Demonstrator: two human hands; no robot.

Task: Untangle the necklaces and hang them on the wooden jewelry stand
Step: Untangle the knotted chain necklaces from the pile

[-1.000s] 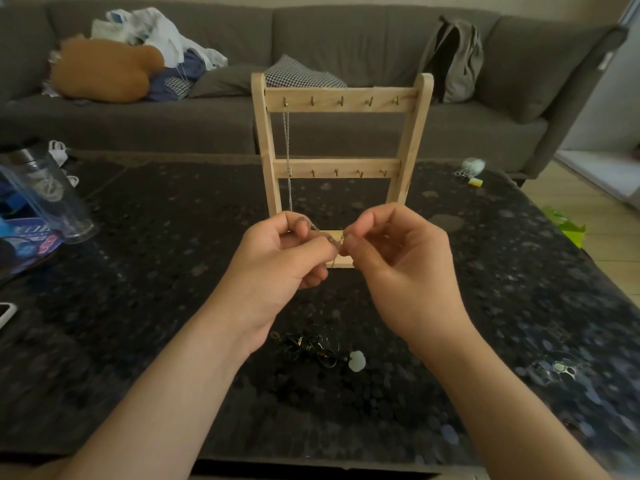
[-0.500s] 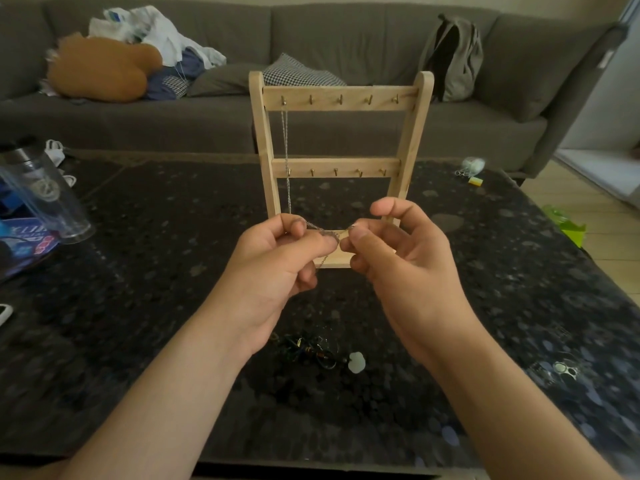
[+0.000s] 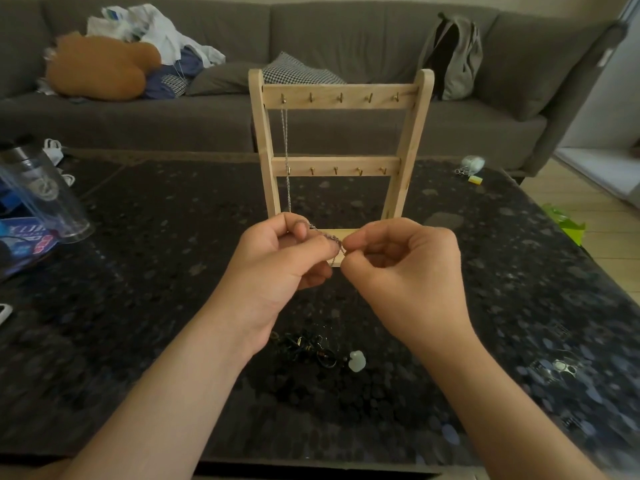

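Note:
A wooden jewelry stand (image 3: 341,98) with two rows of small hooks stands upright on the dark table. A thin silver chain (image 3: 286,150) hangs from its top left hook and runs down into my hands. My left hand (image 3: 287,261) and my right hand (image 3: 405,268) meet just in front of the stand's base, each pinching the silver chain between thumb and fingertips. A short bit of chain dangles between them. A dark tangle of necklaces (image 3: 308,349) with a pale pendant (image 3: 356,361) lies on the table below my wrists.
The speckled black table (image 3: 156,271) holds a clear bottle (image 3: 41,195) and a blue packet (image 3: 24,244) at the left, small items (image 3: 471,168) at the far right and a metal piece (image 3: 561,367) at the near right. A grey sofa (image 3: 329,39) stands behind.
My right fingers, slightly lifted half a second ago, have curled back in. Both hands stay together on the chain in front of the stand's base.

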